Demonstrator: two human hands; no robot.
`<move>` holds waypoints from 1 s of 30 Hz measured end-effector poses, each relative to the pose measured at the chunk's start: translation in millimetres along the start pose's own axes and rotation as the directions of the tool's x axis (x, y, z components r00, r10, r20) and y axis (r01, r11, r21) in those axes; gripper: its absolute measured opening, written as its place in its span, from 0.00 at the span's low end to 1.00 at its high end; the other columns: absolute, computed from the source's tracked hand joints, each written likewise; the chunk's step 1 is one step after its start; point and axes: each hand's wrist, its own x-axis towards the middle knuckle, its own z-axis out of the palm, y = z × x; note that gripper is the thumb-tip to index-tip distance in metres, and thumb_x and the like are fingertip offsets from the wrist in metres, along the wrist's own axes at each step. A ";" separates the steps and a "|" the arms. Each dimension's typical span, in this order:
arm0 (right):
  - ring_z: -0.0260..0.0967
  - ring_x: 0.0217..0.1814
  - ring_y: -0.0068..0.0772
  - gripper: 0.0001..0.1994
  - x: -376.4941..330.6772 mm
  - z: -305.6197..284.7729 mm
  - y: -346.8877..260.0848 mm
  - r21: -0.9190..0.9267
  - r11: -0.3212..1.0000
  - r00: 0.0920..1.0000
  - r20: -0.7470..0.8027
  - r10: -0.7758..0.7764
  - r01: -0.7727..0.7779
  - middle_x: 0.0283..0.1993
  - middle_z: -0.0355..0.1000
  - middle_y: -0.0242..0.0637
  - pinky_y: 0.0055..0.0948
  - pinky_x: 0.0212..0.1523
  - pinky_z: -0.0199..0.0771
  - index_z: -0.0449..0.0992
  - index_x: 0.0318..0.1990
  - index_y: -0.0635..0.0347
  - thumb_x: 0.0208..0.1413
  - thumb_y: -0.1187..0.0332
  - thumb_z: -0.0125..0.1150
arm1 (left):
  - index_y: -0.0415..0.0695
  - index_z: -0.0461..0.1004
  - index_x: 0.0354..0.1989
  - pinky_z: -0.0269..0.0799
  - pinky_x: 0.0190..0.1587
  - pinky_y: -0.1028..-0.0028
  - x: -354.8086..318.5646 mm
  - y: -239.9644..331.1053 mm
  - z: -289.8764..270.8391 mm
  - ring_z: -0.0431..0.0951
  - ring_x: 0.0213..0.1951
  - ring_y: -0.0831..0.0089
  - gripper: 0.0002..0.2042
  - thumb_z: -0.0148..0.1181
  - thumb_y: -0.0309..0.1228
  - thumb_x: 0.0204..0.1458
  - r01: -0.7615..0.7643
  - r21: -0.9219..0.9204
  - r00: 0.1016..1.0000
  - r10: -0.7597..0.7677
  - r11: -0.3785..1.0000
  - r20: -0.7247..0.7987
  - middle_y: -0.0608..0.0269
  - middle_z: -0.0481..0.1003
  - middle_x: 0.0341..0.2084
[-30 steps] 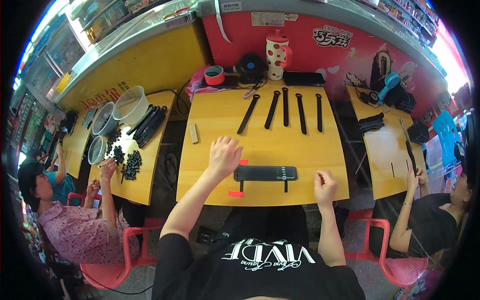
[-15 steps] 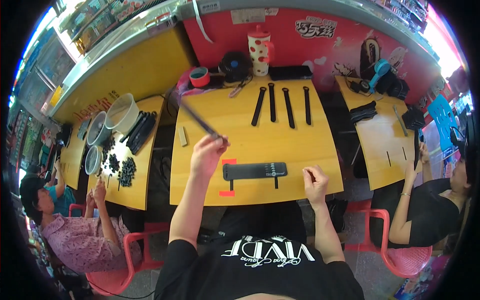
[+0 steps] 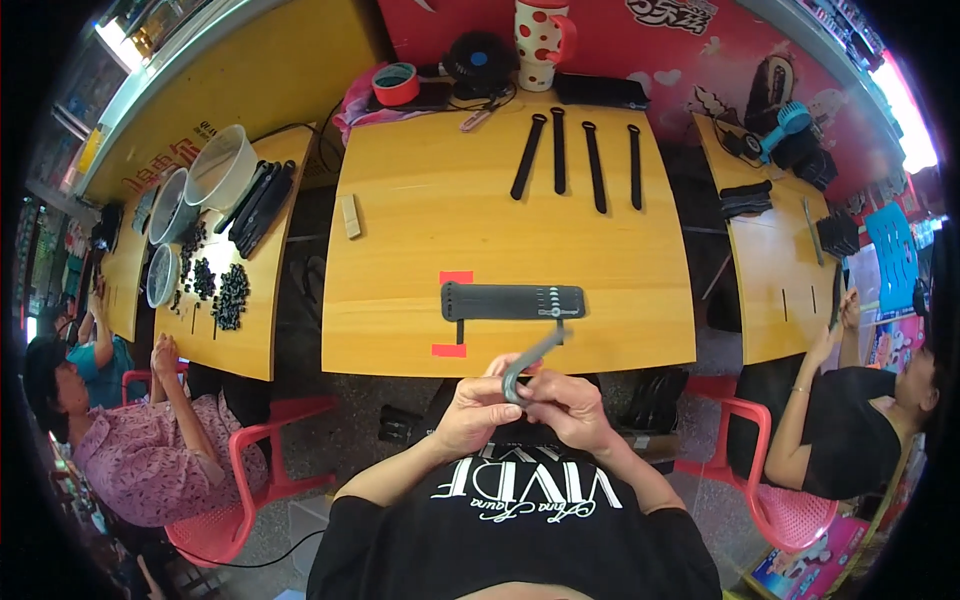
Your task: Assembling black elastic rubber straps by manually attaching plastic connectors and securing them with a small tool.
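In front of my chest, just off the table's near edge, my left hand [image 3: 474,410] and my right hand [image 3: 568,405] are together, both closed on a dark strap [image 3: 541,352]. The strap is bent near my fingers, and one end sticks up toward the table; the part between my hands is partly hidden. Beyond it lies a flat dark strip [image 3: 495,300] with pale markings at its right end. Red tape pieces [image 3: 457,277] are stuck near its left end. Toward the far right of the table, several black straps [image 3: 558,150] with looped ends lie apart.
A small wooden block [image 3: 350,216] lies at the left. Along the back stand a red tape roll [image 3: 396,86], a fan [image 3: 473,62] and a dotted cup [image 3: 537,45]. People work at side tables, the left one bearing plastic tubs [image 3: 222,170] and small black parts [image 3: 231,297].
My left hand has brought the strap down from above the table to my chest. My right hand has moved left and taken hold of it too. The view has tilted downward.
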 end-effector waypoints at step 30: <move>0.64 0.26 0.15 0.06 26.0 -55.3 43.7 -0.346 0.934 0.832 -0.542 -0.117 -0.094 0.30 0.67 0.30 0.14 0.25 0.63 0.77 0.38 0.69 0.53 0.85 0.58 | 0.33 0.77 0.36 0.68 0.29 0.85 28.1 33.3 -56.5 0.72 0.25 0.84 0.05 0.62 0.15 0.51 0.027 0.679 0.782 0.408 0.733 -0.472 0.67 0.76 0.25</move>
